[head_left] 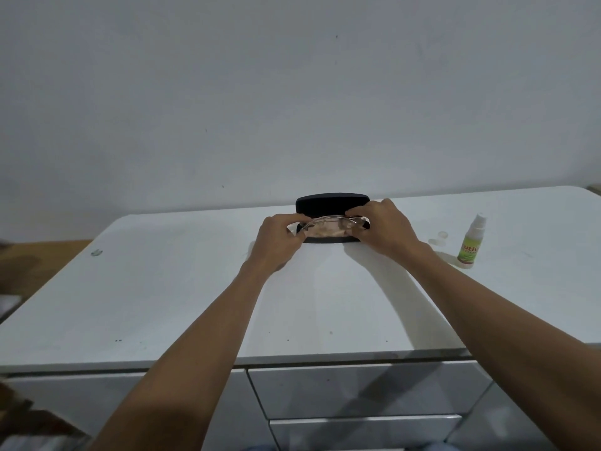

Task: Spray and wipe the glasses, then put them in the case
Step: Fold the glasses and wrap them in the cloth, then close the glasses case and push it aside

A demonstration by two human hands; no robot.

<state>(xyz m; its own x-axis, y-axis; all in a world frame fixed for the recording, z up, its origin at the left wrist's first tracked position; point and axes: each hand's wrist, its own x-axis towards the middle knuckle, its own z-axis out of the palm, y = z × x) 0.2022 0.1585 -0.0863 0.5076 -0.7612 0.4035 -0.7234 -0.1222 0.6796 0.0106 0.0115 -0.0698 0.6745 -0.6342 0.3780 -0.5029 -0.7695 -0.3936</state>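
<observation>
Glasses (pixel 328 226): clear frame, held over the open case (pixel 331 203) at the far middle of the table (pixel 162 288). They sit low in the case mouth; whether they already rest on the lining you cannot tell from here.

Judged handling: light, thin, stiff but brittle at the hinges. Lenses are likely slick and freshly wiped, so keep your fingertips off them. Take hold at the outer ends of the frame, where your fingers are now.

Left hand (pixel 276 242): fingers pressed together in a pinch on the left end of the glasses. Right hand (pixel 387 227): same pinch on the right end, fingers curled over the top edge.

Case: dark, hard shell, lid standing up behind the glasses. It looks light enough to skid if you push down at an angle, so lower straight.

Bottle (pixel 470 244): upright, well apart to the right, with its cap (pixel 439 238) lying just beside it.

Step in hand looks like seating the glasses; the lid is not yet shut.
</observation>
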